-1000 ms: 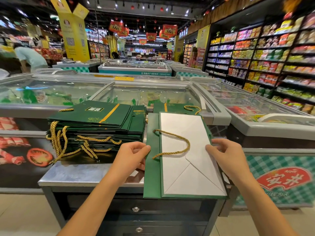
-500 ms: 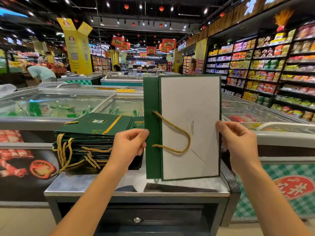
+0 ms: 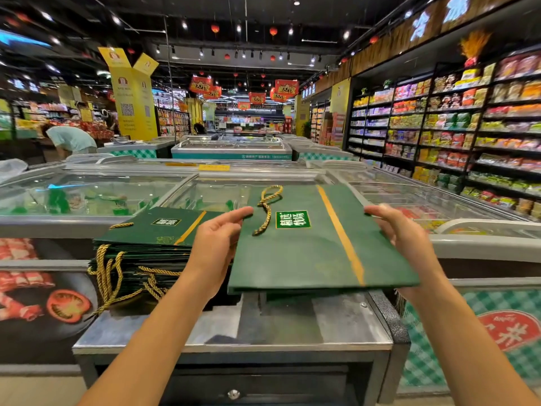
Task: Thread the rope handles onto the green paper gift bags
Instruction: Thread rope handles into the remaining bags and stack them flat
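Note:
A flat green paper gift bag [image 3: 316,253] with a gold stripe and a green label hangs level just above the metal counter [image 3: 292,329], printed face up. A gold rope handle [image 3: 268,206] lies across its far left part. My left hand [image 3: 218,244] holds the bag's left edge, thumb and fingers stretched along it. My right hand [image 3: 401,232] grips the right edge, fingers partly under the bag. To the left sits a stack of green bags [image 3: 152,244] with gold rope handles [image 3: 109,276] hanging off its front.
Glass-topped chest freezers [image 3: 87,194] stand behind the counter and to the right. Stocked shelves [image 3: 456,136] line the right aisle. A person [image 3: 70,140] bends over at the far left. A drawer knob [image 3: 233,394] shows below the counter top.
The bag was lying white side up, was then lifted upright, and has now been flipped over so its green printed face is up. Both hands stayed on its edges.

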